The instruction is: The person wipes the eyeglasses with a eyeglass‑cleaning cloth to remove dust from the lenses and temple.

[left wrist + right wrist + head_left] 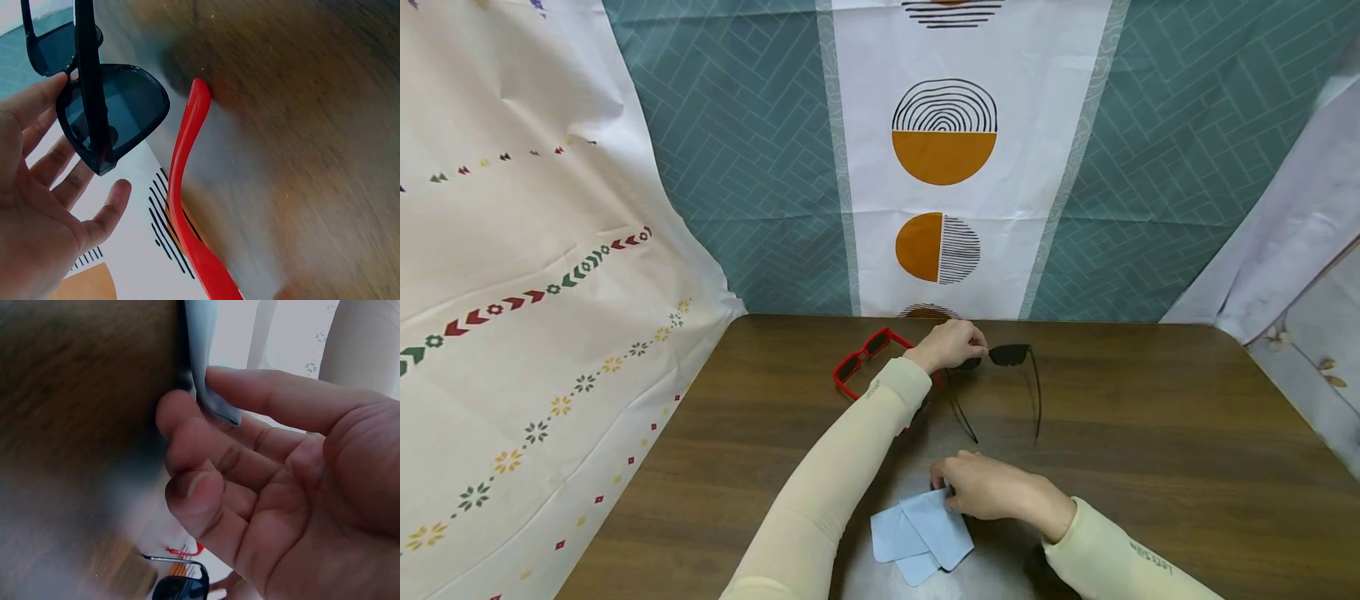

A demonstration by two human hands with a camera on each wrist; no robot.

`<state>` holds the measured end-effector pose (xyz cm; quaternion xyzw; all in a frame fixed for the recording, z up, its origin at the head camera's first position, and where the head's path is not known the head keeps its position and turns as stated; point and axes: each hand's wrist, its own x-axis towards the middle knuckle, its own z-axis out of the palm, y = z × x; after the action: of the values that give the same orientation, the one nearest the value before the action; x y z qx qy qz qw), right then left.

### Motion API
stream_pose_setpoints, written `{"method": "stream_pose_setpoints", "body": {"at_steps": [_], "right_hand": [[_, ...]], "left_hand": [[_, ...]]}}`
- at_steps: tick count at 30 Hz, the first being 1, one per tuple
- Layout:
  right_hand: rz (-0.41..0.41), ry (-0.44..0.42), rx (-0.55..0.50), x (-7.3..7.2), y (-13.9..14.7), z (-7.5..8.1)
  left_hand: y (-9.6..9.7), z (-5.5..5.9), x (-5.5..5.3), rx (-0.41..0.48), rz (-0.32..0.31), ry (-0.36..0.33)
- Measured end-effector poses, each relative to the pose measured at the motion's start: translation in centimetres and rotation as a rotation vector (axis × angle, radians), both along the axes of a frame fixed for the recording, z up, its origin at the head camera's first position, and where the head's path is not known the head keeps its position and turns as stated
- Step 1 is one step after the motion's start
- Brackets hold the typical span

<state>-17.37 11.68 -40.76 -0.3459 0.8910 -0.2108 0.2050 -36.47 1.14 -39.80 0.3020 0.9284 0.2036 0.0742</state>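
Observation:
Thumb and fingers of my left hand pinch a pair of black sunglasses near the bridge. Its thin temples point toward me; in the left wrist view one dark lens shows beside the fingers. Just left of that hand are red sunglasses, partly hidden by my sleeve, and a red temple crosses the left wrist view. Nearer to me, my right hand pinches the upper corner of a light blue cloth. The cloth edge lies between thumb and fingers in the right wrist view.
Both hands work over a brown wooden table. A teal and white patterned curtain hangs along its far edge, with a cream patterned cloth at the left. A dark shape shows beside my right sleeve.

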Motion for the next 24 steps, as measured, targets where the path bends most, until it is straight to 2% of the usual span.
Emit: {"method": "stream_pose_setpoints", "body": {"at_steps": [10, 24], "right_hand": [[-0.041, 0.047, 0.039, -0.17, 0.0, -0.02], [-0.009, 0.067, 0.036, -0.53, 0.08, -0.11]], "left_hand": [[0.19, -0.21, 0.32, -0.09, 0.0, 0.059], [-0.13, -0.45, 0.36, -0.085, 0.033, 0.053]]}}
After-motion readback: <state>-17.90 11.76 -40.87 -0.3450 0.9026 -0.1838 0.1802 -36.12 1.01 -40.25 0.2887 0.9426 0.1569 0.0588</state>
